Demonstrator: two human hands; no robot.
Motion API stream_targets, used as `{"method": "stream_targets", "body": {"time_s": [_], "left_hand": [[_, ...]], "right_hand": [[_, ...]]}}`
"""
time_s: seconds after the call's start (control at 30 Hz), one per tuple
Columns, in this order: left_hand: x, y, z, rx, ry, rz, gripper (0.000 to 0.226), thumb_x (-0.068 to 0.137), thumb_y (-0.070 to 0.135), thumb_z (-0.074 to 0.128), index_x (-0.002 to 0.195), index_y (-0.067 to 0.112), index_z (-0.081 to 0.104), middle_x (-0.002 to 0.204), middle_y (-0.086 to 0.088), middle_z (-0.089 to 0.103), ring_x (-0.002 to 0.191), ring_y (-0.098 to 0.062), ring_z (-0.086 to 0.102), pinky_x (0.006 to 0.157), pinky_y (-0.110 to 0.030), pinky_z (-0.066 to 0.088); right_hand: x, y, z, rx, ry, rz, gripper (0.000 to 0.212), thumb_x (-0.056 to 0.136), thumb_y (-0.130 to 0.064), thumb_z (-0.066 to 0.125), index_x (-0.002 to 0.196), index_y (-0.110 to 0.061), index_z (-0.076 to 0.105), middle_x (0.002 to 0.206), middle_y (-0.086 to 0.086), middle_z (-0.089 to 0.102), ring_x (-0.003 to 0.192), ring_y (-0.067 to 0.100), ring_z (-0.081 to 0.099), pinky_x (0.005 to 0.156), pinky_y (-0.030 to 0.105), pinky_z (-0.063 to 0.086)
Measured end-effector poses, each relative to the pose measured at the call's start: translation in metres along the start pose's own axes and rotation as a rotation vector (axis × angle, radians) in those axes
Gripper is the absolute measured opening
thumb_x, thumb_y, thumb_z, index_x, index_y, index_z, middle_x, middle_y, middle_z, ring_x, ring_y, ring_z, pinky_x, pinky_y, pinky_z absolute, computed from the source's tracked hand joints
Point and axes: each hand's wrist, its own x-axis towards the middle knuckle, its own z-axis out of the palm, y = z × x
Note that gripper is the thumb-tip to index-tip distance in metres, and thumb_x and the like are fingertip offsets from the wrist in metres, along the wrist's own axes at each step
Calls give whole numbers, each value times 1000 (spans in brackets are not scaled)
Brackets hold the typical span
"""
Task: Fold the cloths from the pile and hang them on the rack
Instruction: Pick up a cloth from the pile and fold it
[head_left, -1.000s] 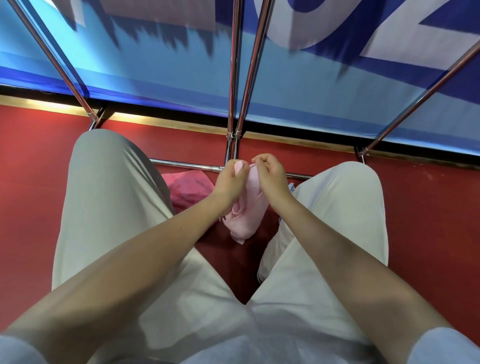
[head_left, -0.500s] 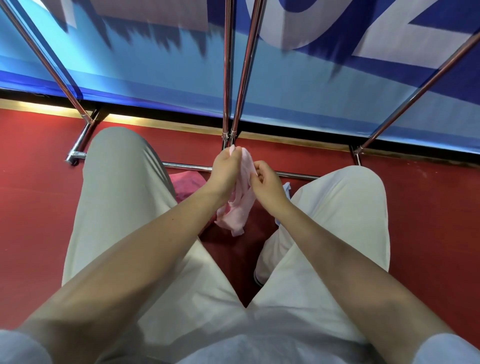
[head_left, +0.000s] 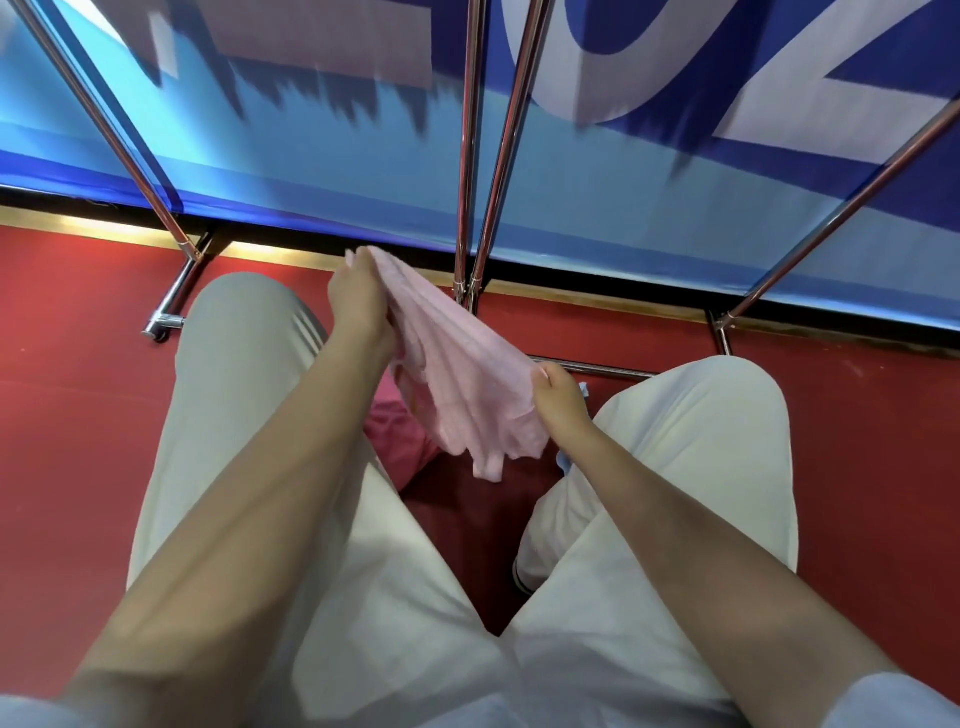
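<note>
Pale pink cloth (head_left: 462, 395) stretched between left hand (head_left: 358, 301) and right hand (head_left: 558, 397), each pinching an edge, above the knees; unfolded yet. Darker pink cloth (head_left: 395, 426) waiting on floor below. Rack (head_left: 470, 156) rods bare where visible, so hanging probably all ahead.

Pink cloth (head_left: 467, 384) — thin, soft, finely ribbed weave, matt. Rack (head_left: 470, 156) — polished chrome metal tubes, glossy. Floor (head_left: 78, 415) — red, matt. Trousers (head_left: 249, 415) — smooth pale fabric.
</note>
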Motion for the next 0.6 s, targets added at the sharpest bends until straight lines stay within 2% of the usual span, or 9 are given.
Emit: {"method": "stream_targets", "body": {"time_s": [0.07,0.13,0.2,0.27,0.37,0.43,0.5,0.53,0.6], "left_hand": [[8,2,-9,106,92,66,36,100,24,40,131,9,51,124,-5,59,114,-22,57,99,-35,46],[11,-6,-14,284,143,164,26,102,23,34,102,11,57,104,-8,61,102,-25,59,89,-34,46],[9,-19,-16,461,116,231,32,103,22,31,84,11,54,85,-6,57,88,-23,54,78,-31,42],[7,-37,-18,624,29,258,38,104,21,32,92,3,63,91,-11,63,90,-25,56,80,-30,41],[-3,-59,-17,797,-139,237,42,105,22,32,114,-2,65,107,-18,66,98,-26,59,81,-26,40],[-14,-72,-16,814,-268,205,39,104,23,35,110,0,66,87,-15,67,79,-22,58,75,-28,41],[-28,-78,-15,779,-395,152,35,104,23,36,105,4,65,63,-12,57,54,-16,51,59,-26,40],[-33,-80,-15,774,-450,135,34,104,24,35,106,6,65,64,-13,57,51,-14,51,54,-23,41],[-35,-83,-17,797,-533,140,33,105,24,35,104,11,66,76,-6,61,62,-12,53,58,-23,41]], "right_hand": [[1,0,0,42,36,6,23,99,-16,39,77,-15,48,69,-8,43,63,5,38,65,28,31],[2,-3,-1,108,93,20,23,98,-17,41,76,-13,48,68,-8,42,62,6,37,63,28,32],[3,-9,-4,156,143,-4,26,97,-16,44,72,-15,49,68,-8,43,64,6,38,62,27,32],[2,-18,-7,171,144,-63,21,96,-14,46,78,-13,55,74,-5,50,68,8,43,63,25,35],[-6,-30,-6,157,59,-168,17,96,-12,46,91,-7,61,82,-5,56,71,2,49,61,10,37],[-11,-34,-3,115,-13,-238,15,95,-12,47,91,-10,62,84,-7,59,75,-1,52,65,10,39],[-13,-38,0,120,-80,-260,15,94,-12,47,89,-15,61,84,-6,61,74,2,54,68,14,41],[-13,-40,1,163,-116,-250,16,94,-12,48,87,-16,61,82,-5,61,71,3,54,67,14,42],[-13,-46,0,265,-173,-228,19,94,-9,49,81,-18,61,76,-6,59,68,1,53,66,13,42]]}}
